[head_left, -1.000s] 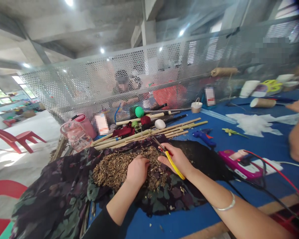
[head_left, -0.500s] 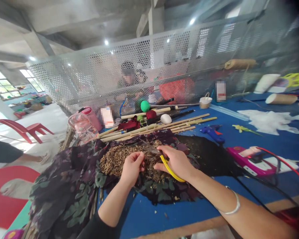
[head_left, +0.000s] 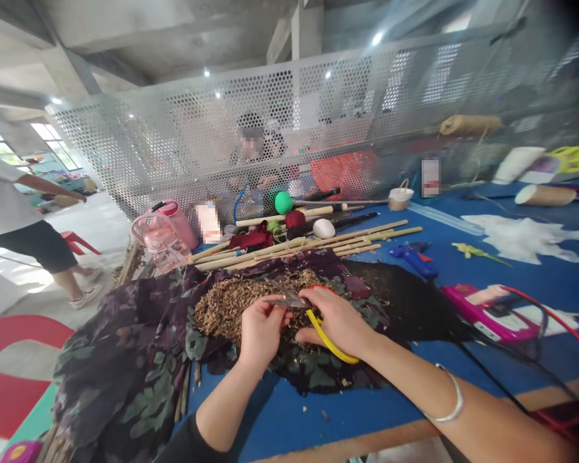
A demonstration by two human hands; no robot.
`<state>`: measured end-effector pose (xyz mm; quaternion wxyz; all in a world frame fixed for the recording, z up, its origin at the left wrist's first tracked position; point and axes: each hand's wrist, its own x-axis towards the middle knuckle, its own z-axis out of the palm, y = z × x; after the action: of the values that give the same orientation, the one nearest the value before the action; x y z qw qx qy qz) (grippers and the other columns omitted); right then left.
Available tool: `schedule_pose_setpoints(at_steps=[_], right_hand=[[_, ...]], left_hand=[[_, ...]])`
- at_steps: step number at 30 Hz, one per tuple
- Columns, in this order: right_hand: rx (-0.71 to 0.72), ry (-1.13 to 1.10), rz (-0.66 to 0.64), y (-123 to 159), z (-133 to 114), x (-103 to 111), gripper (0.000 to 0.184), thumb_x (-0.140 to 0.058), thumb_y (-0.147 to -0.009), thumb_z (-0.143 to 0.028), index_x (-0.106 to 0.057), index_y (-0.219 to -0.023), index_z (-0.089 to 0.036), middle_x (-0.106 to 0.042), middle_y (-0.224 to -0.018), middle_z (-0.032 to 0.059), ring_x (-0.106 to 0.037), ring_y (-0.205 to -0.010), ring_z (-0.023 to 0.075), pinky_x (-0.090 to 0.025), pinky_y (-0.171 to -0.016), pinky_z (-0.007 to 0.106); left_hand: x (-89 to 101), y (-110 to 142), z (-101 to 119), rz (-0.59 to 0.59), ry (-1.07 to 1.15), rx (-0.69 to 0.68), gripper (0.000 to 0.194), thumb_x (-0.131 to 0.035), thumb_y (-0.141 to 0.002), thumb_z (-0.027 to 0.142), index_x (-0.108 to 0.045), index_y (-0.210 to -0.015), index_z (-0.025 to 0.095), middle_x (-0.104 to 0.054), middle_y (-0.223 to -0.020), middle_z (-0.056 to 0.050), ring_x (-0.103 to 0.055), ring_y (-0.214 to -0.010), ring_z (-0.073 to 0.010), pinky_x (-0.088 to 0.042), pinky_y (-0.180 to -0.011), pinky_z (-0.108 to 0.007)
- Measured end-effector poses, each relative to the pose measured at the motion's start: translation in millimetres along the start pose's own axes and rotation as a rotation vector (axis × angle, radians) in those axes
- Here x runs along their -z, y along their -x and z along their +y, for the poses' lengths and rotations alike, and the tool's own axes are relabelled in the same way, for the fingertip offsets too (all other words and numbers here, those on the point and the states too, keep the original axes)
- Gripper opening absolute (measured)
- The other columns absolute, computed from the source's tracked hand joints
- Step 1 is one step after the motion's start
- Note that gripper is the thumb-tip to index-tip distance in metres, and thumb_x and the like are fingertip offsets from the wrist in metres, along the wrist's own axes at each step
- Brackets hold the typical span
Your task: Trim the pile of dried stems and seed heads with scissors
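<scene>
My right hand (head_left: 338,321) grips a pair of scissors (head_left: 324,335) with yellow handles, its fingers in the loops. The blades point left and lie at the fingertips of my left hand (head_left: 261,331). That left hand is closed in a pinch; whatever it holds is too small to make out. Both hands are over a heap of brown, dry plant bits (head_left: 224,305), which rests on a dark floral cloth (head_left: 135,366). The cloth is spread over the blue table (head_left: 270,411).
Bamboo sticks (head_left: 251,257) lie behind the heap, near yarn balls and a pink water jug (head_left: 166,235). To the right are a blue glue gun (head_left: 415,257) and a magenta power strip (head_left: 495,315) with cables. A perforated metal screen (head_left: 174,141) stands behind; someone sits beyond it.
The scissor blades have come down and closer to my left fingertips. My left hand has turned slightly. At far left, a walking person has come further into view.
</scene>
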<state>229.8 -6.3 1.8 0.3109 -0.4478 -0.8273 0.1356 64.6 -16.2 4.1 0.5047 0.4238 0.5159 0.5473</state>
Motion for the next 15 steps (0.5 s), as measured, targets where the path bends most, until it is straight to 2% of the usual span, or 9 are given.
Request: schedule_pose_setpoints(at_steps=[6, 10, 12, 15], right_hand=[[-0.011, -0.047, -0.020, 1.8, -3.6, 0.6, 0.060, -0.069, -0.063, -0.054, -0.055, -0.109, -0.020, -0.060, -0.098, 0.0092, -0.058, -0.086, 0.0230, -0.044, -0.076, 0.033], [-0.037, -0.055, -0.065, 1.8, -8.0, 5.4, 0.042, -0.064, -0.070, -0.051, -0.058, -0.100, -0.021, -0.062, -0.087, 0.0058, -0.059, -0.079, 0.0206, -0.043, -0.067, 0.028], [-0.041, -0.054, -0.083, 1.3, -9.8, 7.2, 0.034, -0.061, -0.074, -0.049, -0.058, -0.094, -0.022, -0.063, -0.083, 0.0046, -0.059, -0.076, 0.0197, -0.042, -0.064, 0.026], [-0.058, -0.029, -0.078, 0.5, -11.1, 6.5, 0.032, -0.060, -0.075, -0.049, -0.057, -0.092, -0.022, -0.063, -0.082, 0.0041, -0.059, -0.074, 0.0194, -0.041, -0.063, 0.025]], left_hand=[[2.1, 6.9, 0.9, 0.023, -0.251, -0.165, 0.020, -0.058, -0.074, 0.030, -0.066, -0.082, 0.014, -0.068, -0.066, -0.003, -0.062, -0.060, -0.0142, -0.049, -0.059, -0.024], [1.7, 11.2, 3.1, 0.022, -0.426, -0.264, 0.020, -0.055, -0.077, 0.032, -0.067, -0.073, 0.016, -0.068, -0.065, -0.003, -0.062, -0.061, -0.0143, -0.048, -0.061, -0.024], [0.5, 12.0, 3.3, 0.013, -0.442, -0.276, 0.020, -0.054, -0.077, 0.033, -0.066, -0.073, 0.017, -0.067, -0.064, -0.002, -0.061, -0.060, -0.0140, -0.047, -0.060, -0.023], [-1.5, 11.2, 1.1, -0.006, -0.392, -0.243, 0.021, -0.054, -0.078, 0.034, -0.065, -0.075, 0.016, -0.066, -0.064, -0.002, -0.061, -0.059, -0.0140, -0.047, -0.058, -0.023]])
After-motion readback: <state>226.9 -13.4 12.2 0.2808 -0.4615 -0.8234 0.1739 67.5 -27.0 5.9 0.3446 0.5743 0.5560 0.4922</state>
